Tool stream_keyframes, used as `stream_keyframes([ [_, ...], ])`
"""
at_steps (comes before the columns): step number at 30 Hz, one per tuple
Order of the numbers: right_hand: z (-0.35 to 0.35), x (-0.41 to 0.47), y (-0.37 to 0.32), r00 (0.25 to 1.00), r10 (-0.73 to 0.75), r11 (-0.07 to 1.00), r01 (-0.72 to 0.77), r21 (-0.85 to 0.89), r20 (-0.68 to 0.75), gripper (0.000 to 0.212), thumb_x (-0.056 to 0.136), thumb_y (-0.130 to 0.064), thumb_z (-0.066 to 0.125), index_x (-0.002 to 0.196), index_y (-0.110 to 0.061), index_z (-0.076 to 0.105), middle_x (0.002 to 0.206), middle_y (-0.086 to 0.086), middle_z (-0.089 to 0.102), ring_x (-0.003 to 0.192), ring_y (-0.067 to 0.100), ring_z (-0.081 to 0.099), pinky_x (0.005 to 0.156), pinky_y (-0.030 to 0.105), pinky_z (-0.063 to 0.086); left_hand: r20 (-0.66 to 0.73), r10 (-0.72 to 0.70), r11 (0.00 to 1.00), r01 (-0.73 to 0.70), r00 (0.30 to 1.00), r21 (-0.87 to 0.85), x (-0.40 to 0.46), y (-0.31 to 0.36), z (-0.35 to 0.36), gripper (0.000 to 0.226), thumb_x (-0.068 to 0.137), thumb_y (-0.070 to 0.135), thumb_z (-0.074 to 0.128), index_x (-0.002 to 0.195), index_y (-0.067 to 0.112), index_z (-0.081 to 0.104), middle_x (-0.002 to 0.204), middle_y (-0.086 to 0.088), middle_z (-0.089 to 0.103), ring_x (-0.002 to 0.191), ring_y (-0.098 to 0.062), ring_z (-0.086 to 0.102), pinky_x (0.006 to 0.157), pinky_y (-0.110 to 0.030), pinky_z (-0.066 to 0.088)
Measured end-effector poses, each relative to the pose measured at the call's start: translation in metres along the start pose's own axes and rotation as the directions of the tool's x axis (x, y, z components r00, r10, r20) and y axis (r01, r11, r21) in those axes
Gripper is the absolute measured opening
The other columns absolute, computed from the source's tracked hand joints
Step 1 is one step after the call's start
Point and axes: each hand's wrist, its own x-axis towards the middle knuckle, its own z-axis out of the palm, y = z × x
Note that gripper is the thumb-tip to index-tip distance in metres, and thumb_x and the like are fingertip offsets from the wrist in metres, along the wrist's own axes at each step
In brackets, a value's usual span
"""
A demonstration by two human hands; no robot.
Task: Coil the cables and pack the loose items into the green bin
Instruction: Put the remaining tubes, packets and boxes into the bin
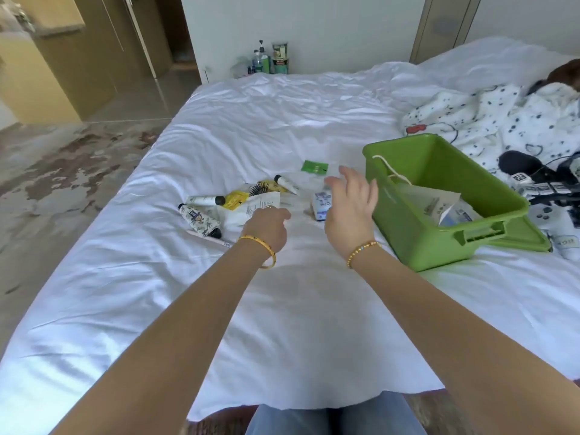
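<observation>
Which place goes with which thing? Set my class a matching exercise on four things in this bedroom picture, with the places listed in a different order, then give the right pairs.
Things
1. green bin
2. green sachet
3. paper bag
4. patterned tube

Places
A. inside the bin
B. on the sheet beyond the right hand
C. on the sheet to the left of the left hand
D. on the bed to the right of the right hand

Pairs: 1-D, 2-B, 3-A, 4-C
</observation>
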Motion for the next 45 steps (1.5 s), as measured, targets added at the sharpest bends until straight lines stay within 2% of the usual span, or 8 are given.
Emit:
stream_keyframes([
  [4,0.056,-0.001,-0.029,0.937,-0.071,0.991,0.028,0.129,0.341,0.056,0.082,0.002,0.041,0.136,-0.01,0.036,0.145,0.011,0.029,0.133,0.03,0.025,0.111,0.038,0.019,0.067,-0.085,0.971,0.068,0.994,0.228,-0.006,-0.055,0.007,0.045,0.093,0.008,0.039,0.136,0.019,0.041,0.132,-0.011,0.046,0.122,-0.029,0.044,0.098,-0.04,0.043],
  [8,0.099,0.009,-0.046,0.806,0.034,0.907,-0.274,0.32,0.591,0.056,0.093,-0.01,0.041,0.146,-0.018,0.021,0.143,0.015,0.03,0.13,0.031,0.034,0.104,0.037,0.034,0.127,-0.171,0.931,0.119,0.977,0.345,-0.011,-0.098,0.02,0.046,0.09,0.006,0.042,0.134,0.021,0.041,0.132,-0.011,0.041,0.125,-0.028,0.039,0.094,-0.039,0.045],
  [12,0.125,0.021,-0.056,0.634,0.149,0.534,-0.697,0.478,0.759,0.055,0.094,-0.017,0.046,0.145,-0.027,0.027,0.144,0.008,0.038,0.103,0.019,0.055,0.076,0.02,0.044,0.112,-0.158,0.947,0.118,0.981,0.298,-0.015,-0.119,0.044,0.053,0.087,-0.003,0.04,0.135,0.018,0.034,0.136,-0.01,0.04,0.124,-0.027,0.039,0.091,-0.038,0.048],
  [16,0.145,0.015,-0.052,0.594,0.153,0.313,-0.787,0.532,0.79,0.046,0.094,-0.016,0.049,0.139,-0.018,0.041,0.148,0.0,0.036,0.132,0.013,0.036,0.102,0.023,0.029,0.04,-0.087,0.936,0.068,0.995,0.346,-0.012,-0.129,0.061,0.058,0.089,0.001,0.036,0.142,0.022,0.022,0.138,-0.013,0.037,0.123,-0.03,0.039,0.092,-0.037,0.044],
  [30,0.112,0.0,-0.038,0.503,0.509,-0.129,-0.758,0.64,0.698,0.01,0.086,-0.005,0.056,0.089,-0.004,0.065,0.095,0.005,0.066,0.081,0.018,0.066,0.069,0.022,0.051,0.159,-0.144,0.94,0.085,0.977,0.33,-0.032,-0.075,0.036,0.037,0.098,0.031,0.031,0.126,0.011,0.045,0.128,-0.016,0.045,0.118,-0.033,0.049,0.092,-0.037,0.043],
  [35,0.09,-0.025,-0.032,0.545,0.682,0.194,-0.778,0.597,0.489,0.021,0.086,-0.012,0.04,0.077,-0.012,0.059,0.075,0.004,0.062,0.061,0.017,0.054,0.055,0.026,0.041,0.246,-0.058,0.919,-0.045,0.968,0.392,-0.042,-0.04,0.032,0.04,0.099,0.033,0.03,0.124,0.01,0.053,0.128,-0.014,0.05,0.115,-0.029,0.052,0.09,-0.036,0.043],
  [40,0.088,-0.022,-0.014,0.885,0.32,0.852,-0.425,0.306,0.339,0.029,0.087,-0.009,0.045,0.112,-0.013,0.059,0.121,0.009,0.052,0.115,0.026,0.045,0.091,0.035,0.042,0.193,-0.216,0.92,0.134,0.957,0.367,-0.043,-0.066,0.034,0.039,0.098,0.027,0.034,0.131,0.01,0.046,0.133,-0.014,0.042,0.114,-0.028,0.054,0.085,-0.033,0.045],
  [45,0.108,-0.014,-0.005,0.708,-0.005,0.999,0.03,-0.023,0.706,0.064,0.089,-0.025,0.046,0.146,-0.02,0.018,0.156,0.001,0.012,0.144,0.025,0.007,0.115,0.04,0.019,0.118,-0.308,0.948,0.294,0.944,0.125,-0.039,-0.098,0.042,0.042,0.098,0.016,0.034,0.138,0.005,0.025,0.128,-0.014,0.047,0.111,-0.03,0.056,0.087,-0.037,0.047],
])
